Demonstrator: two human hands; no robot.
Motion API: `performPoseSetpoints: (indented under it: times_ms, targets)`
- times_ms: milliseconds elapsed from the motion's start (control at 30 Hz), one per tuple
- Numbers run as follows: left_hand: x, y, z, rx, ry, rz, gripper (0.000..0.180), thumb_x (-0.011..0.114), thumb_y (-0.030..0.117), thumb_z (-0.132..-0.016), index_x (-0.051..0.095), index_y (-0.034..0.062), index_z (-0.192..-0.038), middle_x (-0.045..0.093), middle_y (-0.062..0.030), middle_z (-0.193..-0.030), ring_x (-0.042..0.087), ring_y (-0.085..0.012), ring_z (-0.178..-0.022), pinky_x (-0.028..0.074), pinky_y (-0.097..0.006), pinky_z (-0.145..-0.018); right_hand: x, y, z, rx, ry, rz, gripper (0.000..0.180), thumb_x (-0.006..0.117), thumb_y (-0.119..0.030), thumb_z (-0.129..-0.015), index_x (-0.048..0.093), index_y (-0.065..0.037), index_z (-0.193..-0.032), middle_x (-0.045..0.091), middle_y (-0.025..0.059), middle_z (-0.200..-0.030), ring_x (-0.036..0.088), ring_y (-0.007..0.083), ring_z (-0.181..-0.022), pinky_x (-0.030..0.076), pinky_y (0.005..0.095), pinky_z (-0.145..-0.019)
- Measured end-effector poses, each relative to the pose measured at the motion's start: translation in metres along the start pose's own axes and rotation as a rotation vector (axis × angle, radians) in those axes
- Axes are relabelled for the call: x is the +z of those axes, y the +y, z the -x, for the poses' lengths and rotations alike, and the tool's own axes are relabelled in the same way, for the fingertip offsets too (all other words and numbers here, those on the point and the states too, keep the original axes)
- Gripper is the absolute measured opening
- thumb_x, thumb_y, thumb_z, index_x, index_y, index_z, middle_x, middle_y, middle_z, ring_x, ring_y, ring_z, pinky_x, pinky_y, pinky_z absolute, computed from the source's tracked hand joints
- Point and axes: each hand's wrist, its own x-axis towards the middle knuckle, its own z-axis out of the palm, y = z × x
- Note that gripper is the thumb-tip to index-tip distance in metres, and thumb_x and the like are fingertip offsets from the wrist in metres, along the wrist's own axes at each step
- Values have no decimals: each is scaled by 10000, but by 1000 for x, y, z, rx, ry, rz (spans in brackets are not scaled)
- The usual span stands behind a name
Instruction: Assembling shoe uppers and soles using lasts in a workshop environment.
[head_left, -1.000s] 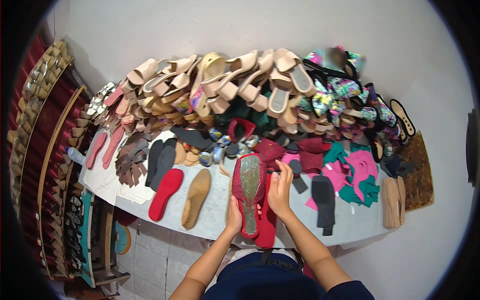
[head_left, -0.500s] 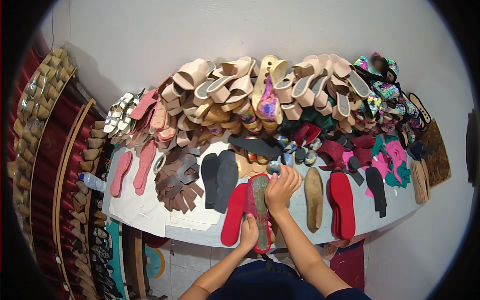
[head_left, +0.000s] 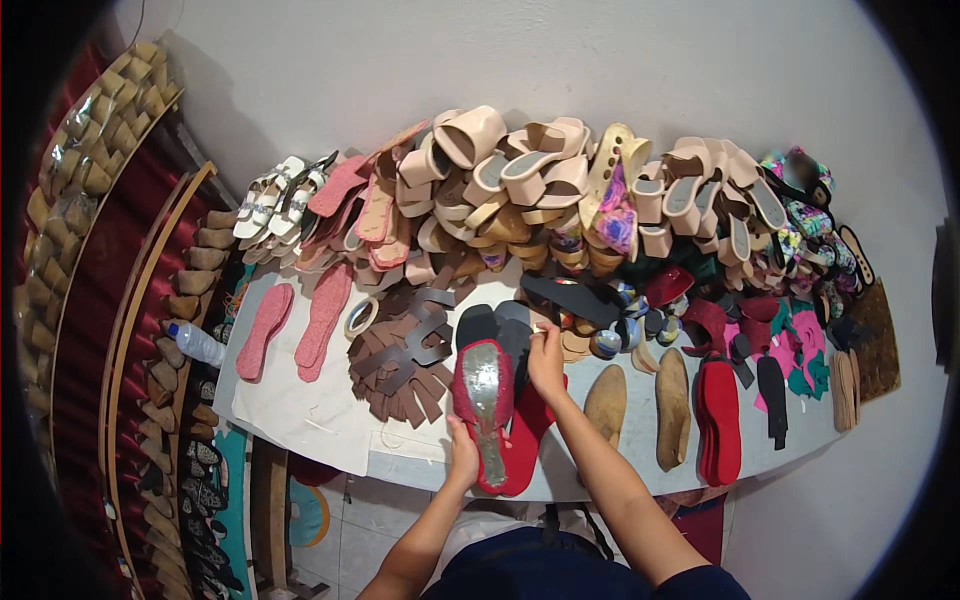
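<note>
My left hand (head_left: 463, 455) grips a red-edged shoe upper or sole piece (head_left: 483, 385) near its narrow lower end. Its grey-green underside faces up and shines, with dark red material folded along the rim. Just right of its top, my right hand (head_left: 545, 362) has its fingers drawn together; whatever they hold, if anything, is too small to make out. Beneath the held piece lie a red insole (head_left: 530, 425) and a pair of black insoles (head_left: 515, 325), both partly covered. Two wooden shoe lasts (head_left: 606, 403) rest right of my right forearm.
Beige heeled sandals (head_left: 545, 165) are piled along the wall. Brown strips (head_left: 400, 370) and pink insoles (head_left: 265, 330) lie on the table's left. Stacked red insoles (head_left: 718, 420) and a black strip (head_left: 772, 400) lie to the right. A plastic bottle (head_left: 198, 343) stands beside the left shelf.
My view has shifted, so the table appears farther right. The held piece has moved left over the black insoles and its underside now glares. My right hand has come away from its edge.
</note>
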Motion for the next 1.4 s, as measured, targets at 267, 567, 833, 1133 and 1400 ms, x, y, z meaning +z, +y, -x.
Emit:
performPoseSetpoints:
  times_ms: [267, 567, 833, 1133, 1400]
  targets:
    - [-45, 4, -5, 1, 51, 86, 789, 82, 660, -813, 521, 8, -883, 577, -114, -663, 573, -225, -574, 467, -326, -545, 54, 15, -40, -387, -239, 571, 408, 598, -175, -757, 459, -11, -1103, 527, 156, -1052, 425, 313, -1087, 321, 417, -924]
    - [-58, 8, 5, -26, 37, 68, 818, 74, 677, -799, 521, 3, -915, 587, -125, -703, 579, -222, -599, 476, -325, -579, 77, 7, -60, -231, -424, 857, 661, 716, -281, -641, 397, -127, -1200, 493, 100, -1104, 404, 284, -1112, 127, 589, -983]
    - [-56, 4, -10, -36, 12, 65, 830, 46, 677, -796, 510, 2, -932, 574, -116, -688, 573, -218, -600, 473, -328, -585, 26, -29, -73, 95, -407, -675, 189, 554, -92, -826, 580, -8, -994, 586, 24, -871, 531, 89, -784, 417, 203, -713]
    - [-33, 8, -23, -33, -84, 64, 842, 57, 697, -779, 494, 1, -963, 562, -120, -693, 580, -218, -613, 486, -330, -597, -70, -89, -54, -18, -199, -893, 227, 543, -87, -835, 539, -14, -1050, 613, 57, -867, 583, 110, -768, 468, 225, -679]
    - [-24, -17, -37, 48, -121, 42, 695, 109, 596, -858, 512, 35, -938, 574, -83, -800, 554, -160, -727, 446, -285, -682, -47, -81, 17, 306, -243, -801, 171, 576, -91, -808, 541, -59, -972, 574, 21, -860, 552, 98, -769, 451, 223, -683]
